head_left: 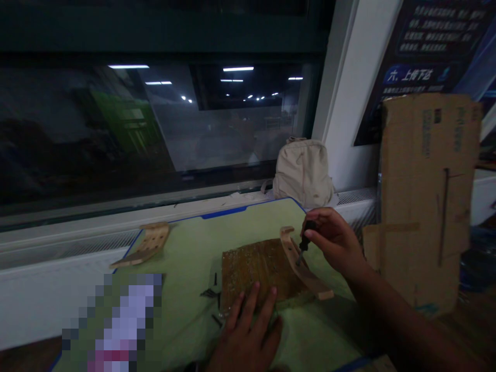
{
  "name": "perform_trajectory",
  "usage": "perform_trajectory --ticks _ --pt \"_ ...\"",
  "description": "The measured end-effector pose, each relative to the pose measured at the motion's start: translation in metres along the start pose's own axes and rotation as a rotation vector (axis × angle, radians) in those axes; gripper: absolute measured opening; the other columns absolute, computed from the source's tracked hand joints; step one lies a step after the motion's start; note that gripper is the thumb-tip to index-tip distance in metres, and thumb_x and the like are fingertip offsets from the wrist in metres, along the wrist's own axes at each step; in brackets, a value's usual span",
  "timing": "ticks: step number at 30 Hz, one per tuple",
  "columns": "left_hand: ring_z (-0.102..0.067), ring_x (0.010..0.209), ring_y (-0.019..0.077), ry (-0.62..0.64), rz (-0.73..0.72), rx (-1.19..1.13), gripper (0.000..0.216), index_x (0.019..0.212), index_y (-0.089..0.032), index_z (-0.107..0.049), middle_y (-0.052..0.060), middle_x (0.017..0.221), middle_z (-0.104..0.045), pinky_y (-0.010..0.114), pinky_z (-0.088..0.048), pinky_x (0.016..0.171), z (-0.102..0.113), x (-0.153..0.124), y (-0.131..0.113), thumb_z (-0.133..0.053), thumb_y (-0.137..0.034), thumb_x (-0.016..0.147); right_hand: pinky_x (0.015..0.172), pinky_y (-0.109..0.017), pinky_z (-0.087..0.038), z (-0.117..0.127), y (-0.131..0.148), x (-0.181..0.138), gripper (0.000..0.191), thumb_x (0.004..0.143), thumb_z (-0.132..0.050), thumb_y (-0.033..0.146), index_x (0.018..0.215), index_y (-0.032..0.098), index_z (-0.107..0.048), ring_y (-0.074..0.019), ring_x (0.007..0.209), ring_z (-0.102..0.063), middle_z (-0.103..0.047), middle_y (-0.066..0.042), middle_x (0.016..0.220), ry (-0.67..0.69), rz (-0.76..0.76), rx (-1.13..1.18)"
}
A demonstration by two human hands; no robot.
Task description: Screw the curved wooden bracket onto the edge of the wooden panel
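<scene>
My right hand (pixel 335 240) is closed around the dark handle of a screwdriver (pixel 306 238). The screwdriver points down, its tip at the curved wooden piece (pixel 306 274), which has holes along it. That piece lies against the right edge of a brown wooden board (pixel 251 268) with a rough, worn surface. Fingers spread, my left hand (pixel 250 328) rests on the board's near edge. Several dark screws (pixel 209 293) lie just left of the board. Whether the screwdriver tip sits in a screw is too small to tell.
A second curved wooden piece with holes (pixel 149 244) lies at the table's far left corner. The table (pixel 186 253) has a pale green top with blue edging. A beige backpack (pixel 302 173) stands on the sill behind. Tall cardboard (pixel 422 201) stands at the right. A blurred-out patch covers the front left.
</scene>
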State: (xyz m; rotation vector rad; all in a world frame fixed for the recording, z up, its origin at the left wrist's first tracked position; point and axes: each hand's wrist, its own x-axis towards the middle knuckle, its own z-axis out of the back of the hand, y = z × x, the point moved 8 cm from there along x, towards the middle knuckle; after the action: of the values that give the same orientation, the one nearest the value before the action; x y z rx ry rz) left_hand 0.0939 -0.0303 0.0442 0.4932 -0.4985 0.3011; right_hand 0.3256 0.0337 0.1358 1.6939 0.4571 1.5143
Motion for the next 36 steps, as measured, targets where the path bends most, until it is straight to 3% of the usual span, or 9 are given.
perform_trajectory --ticks 4,10,14,18,22,25,29,34,36 --pt "-0.035 0.145 0.0372 0.036 0.028 -0.022 0.064 0.122 -0.026 -0.069 0.012 0.152 -0.053 0.049 -0.01 0.123 0.001 0.001 0.002 -0.062 -0.079 0.087 0.067 -0.028 -0.06 0.0 0.005 0.001 0.026 0.085 -0.08 0.047 0.098 0.026 -0.072 -0.0166 0.082 -0.069 -0.069 -0.003 0.091 -0.003 0.045 -0.049" --pt "-0.036 0.145 0.0374 0.006 -0.012 -0.001 0.063 0.121 -0.026 -0.069 0.012 0.148 -0.056 0.051 -0.006 0.124 -0.001 0.001 0.0 -0.058 -0.08 0.09 0.077 -0.034 -0.064 -0.012 0.012 0.0 0.019 0.096 -0.069 0.043 0.106 0.026 -0.071 -0.0188 0.085 -0.076 -0.078 -0.006 0.094 0.113 0.007 0.043" --pt "-0.038 0.144 0.0355 -0.061 0.012 -0.004 0.059 0.116 -0.028 -0.07 0.01 0.147 -0.058 0.048 -0.009 0.124 0.001 0.001 0.002 -0.058 -0.079 0.09 0.067 -0.031 -0.062 -0.008 0.006 -0.001 0.024 0.089 -0.078 0.043 0.102 0.026 -0.067 -0.0173 0.075 -0.073 -0.075 -0.002 0.083 0.077 -0.006 0.025" --pt "-0.036 0.146 0.0342 -0.043 0.015 -0.004 0.059 0.12 -0.027 -0.07 0.01 0.151 -0.055 0.047 -0.014 0.124 0.0 0.001 0.001 -0.056 -0.078 0.092 0.057 -0.025 -0.055 0.002 0.004 -0.001 0.029 0.083 -0.083 0.044 0.097 0.026 -0.066 -0.0132 0.066 -0.063 -0.065 0.001 0.079 -0.017 0.057 -0.065" --pt "-0.03 0.15 0.0355 -0.099 0.028 -0.031 0.065 0.116 -0.026 -0.072 0.011 0.147 -0.059 0.049 -0.007 0.126 0.001 0.0 0.002 -0.052 -0.083 0.091 0.07 -0.031 -0.061 -0.006 0.009 -0.003 0.026 0.093 -0.071 0.049 0.105 0.025 -0.073 -0.0181 0.083 -0.071 -0.073 -0.005 0.092 0.079 0.096 -0.094" --pt "-0.038 0.146 0.0344 -0.078 0.008 0.009 0.062 0.121 -0.028 -0.07 0.009 0.15 -0.057 0.048 -0.018 0.124 -0.003 -0.002 0.001 -0.054 -0.08 0.092 0.077 -0.034 -0.063 -0.014 0.006 -0.004 0.026 0.099 -0.064 0.045 0.115 0.027 -0.072 -0.0192 0.087 -0.075 -0.078 -0.007 0.097 0.151 0.02 -0.004" --pt "-0.045 0.14 0.0317 -0.063 -0.001 0.042 0.06 0.127 -0.03 -0.068 0.007 0.154 -0.054 0.045 -0.029 0.119 -0.006 -0.005 0.002 -0.051 -0.078 0.094 0.071 -0.031 -0.062 -0.012 -0.003 -0.003 0.026 0.093 -0.073 0.044 0.111 0.026 -0.069 -0.0178 0.08 -0.074 -0.076 -0.004 0.088 0.107 -0.026 0.023" --pt "-0.039 0.146 0.035 -0.036 -0.009 0.021 0.062 0.124 -0.028 -0.069 0.01 0.152 -0.055 0.049 -0.014 0.125 -0.001 -0.002 0.001 -0.056 -0.079 0.091 0.057 -0.024 -0.054 0.0 -0.003 -0.001 0.03 0.083 -0.082 0.047 0.1 0.025 -0.068 -0.0127 0.066 -0.063 -0.065 0.001 0.079 0.002 0.033 -0.069" --pt "-0.034 0.149 0.0367 -0.008 -0.004 -0.004 0.061 0.123 -0.027 -0.07 0.012 0.151 -0.055 0.05 -0.006 0.126 0.0 -0.001 0.0 -0.058 -0.077 0.091 0.062 -0.027 -0.057 -0.002 0.004 -0.001 0.029 0.087 -0.078 0.05 0.1 0.025 -0.072 -0.0154 0.072 -0.065 -0.067 -0.002 0.083 0.032 0.068 -0.092"
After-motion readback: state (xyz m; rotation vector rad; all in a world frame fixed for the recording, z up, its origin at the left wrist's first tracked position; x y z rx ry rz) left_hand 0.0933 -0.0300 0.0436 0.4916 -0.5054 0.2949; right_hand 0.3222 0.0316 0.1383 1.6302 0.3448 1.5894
